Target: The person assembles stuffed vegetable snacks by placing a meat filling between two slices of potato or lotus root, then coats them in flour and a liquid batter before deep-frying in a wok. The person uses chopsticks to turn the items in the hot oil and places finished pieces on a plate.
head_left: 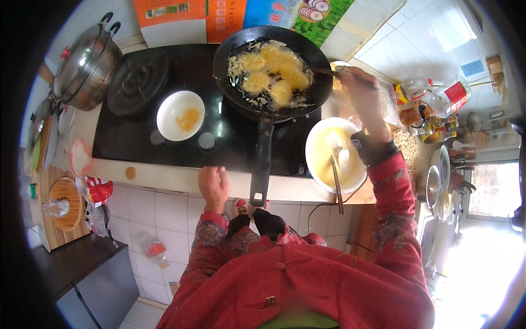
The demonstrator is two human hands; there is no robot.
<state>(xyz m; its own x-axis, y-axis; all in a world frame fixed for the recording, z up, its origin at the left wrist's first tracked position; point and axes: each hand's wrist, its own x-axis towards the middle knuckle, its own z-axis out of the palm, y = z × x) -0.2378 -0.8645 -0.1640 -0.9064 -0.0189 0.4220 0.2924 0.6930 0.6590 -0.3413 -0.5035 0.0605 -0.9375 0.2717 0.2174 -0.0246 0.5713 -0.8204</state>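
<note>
My right hand [359, 90] is closed around a pair of dark chopsticks [324, 71] at the right rim of a black frying pan [222, 88]. Several golden battered pieces [281, 93] bubble in the pan's oil, with pale crumbs around them. The pan's long handle [264, 159] points toward me. My left hand [213, 187] rests at the counter's front edge, left of the handle, fingers extended and holding nothing. Beneath my right forearm stands a white bowl [312, 156] of pale yellow batter, with another pair of chopsticks [336, 186] leaning over its rim.
On the black cooktop [181, 153] is a white bowl [166, 123] with some yellow crumbs. A covered burner [137, 83] and a steel steamer pot [90, 60] stand farther left. Bottles and jars [433, 107] crowd the right side. Cardboard panels [224, 22] line the back.
</note>
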